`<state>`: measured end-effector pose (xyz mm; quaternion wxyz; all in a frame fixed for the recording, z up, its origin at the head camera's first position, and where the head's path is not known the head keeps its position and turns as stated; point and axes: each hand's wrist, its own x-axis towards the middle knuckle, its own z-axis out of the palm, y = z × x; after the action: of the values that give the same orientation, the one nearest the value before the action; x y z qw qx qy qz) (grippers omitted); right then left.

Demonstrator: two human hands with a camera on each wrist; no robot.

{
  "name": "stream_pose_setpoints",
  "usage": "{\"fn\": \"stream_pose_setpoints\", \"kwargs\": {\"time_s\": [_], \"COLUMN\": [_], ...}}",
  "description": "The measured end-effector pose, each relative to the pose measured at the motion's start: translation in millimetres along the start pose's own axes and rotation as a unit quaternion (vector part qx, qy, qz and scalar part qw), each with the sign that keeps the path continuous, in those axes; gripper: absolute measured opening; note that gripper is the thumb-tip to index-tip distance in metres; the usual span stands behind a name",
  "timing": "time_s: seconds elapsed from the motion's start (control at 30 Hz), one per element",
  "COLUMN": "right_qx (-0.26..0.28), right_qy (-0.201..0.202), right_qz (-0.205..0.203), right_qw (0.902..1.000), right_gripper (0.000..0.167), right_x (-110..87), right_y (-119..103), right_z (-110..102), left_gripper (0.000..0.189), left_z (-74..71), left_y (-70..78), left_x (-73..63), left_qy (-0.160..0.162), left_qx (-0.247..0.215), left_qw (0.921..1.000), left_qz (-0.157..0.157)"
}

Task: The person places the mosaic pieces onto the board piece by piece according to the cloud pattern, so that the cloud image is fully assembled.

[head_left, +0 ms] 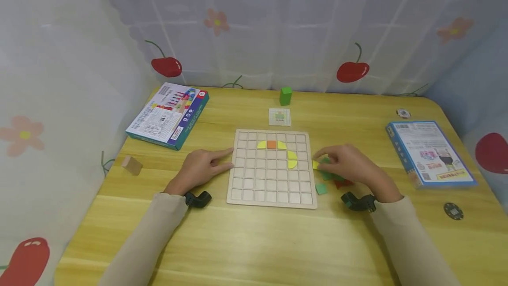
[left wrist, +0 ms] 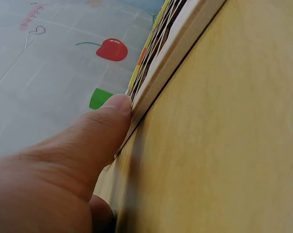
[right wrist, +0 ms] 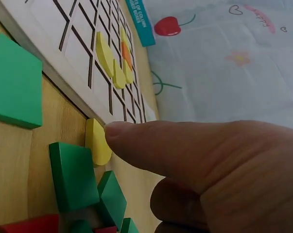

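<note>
A square wooden grid board (head_left: pixel 271 205) lies at the middle of the table. Its cells hold an orange square tile (head_left: pixel 271 144) and several yellow quarter-round tiles (head_left: pixel 293 154). My left hand (head_left: pixel 200 167) touches the board's left edge with extended index finger and thumb; in the left wrist view the thumb (left wrist: pixel 112 114) presses against the side. By the right edge, my right hand (head_left: pixel 347 162) pinches another yellow tile (right wrist: pixel 98 143) between thumb and index finger. Green tiles (right wrist: pixel 74 175) and red tiles (right wrist: pixel 32 224) lie loosely under and beside that hand, partly hidden by it.
A small pattern card (head_left: pixel 279 117) lies behind the board, with a green block (head_left: pixel 285 96) standing beyond it. Game boxes flank the work area, one at left (head_left: pixel 166 114), one at right (head_left: pixel 432 153). A wooden block (head_left: pixel 132 165) and poker chips (head_left: pixel 453 211) sit farther out.
</note>
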<state>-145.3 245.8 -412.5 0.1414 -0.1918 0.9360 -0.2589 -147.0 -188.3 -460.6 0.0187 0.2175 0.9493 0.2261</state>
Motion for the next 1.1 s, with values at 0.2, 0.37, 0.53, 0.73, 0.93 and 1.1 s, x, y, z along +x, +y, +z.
{"fn": "stream_pose_setpoints", "kwargs": {"time_s": [0.2,0.37,0.53,0.73,0.93,1.1], "right_qx": [-0.002,-0.033,-0.076,-0.091,-0.069,-0.087], "right_qy": [-0.015,0.014,0.058,0.076,0.051,0.057], "right_qz": [0.023,0.054,0.077,0.089,0.057,0.048], "right_qw": [0.9996,0.9979,0.9925,0.989,0.9947,0.9934], "right_gripper": [0.023,0.026,0.038,0.048,0.04,0.032], "right_x": [2.8,5.6,8.8,7.6,3.5,5.2], "right_y": [-1,0,3,11,10,5], "right_z": [3,6,12,12,4,6], "left_gripper": [0.052,0.052,0.053,0.053,0.053,0.053], "left_z": [0.1,0.2,0.0,0.5,0.1,0.3], "left_y": [0.2,-0.5,-0.5,-0.2,-0.3,-0.5], "left_x": [1.9,2.5,1.7,1.1,2.4,1.8], "left_qy": [-0.002,0.003,0.0,-0.003,0.005,0.001], "left_qx": [-0.003,0.0,-0.002,-0.002,-0.001,-0.004], "left_qw": [1.0,1.0,1.0,1.0,1.0,1.0], "left_qz": [0.002,0.004,0.002,0.0,0.007,0.001]}}
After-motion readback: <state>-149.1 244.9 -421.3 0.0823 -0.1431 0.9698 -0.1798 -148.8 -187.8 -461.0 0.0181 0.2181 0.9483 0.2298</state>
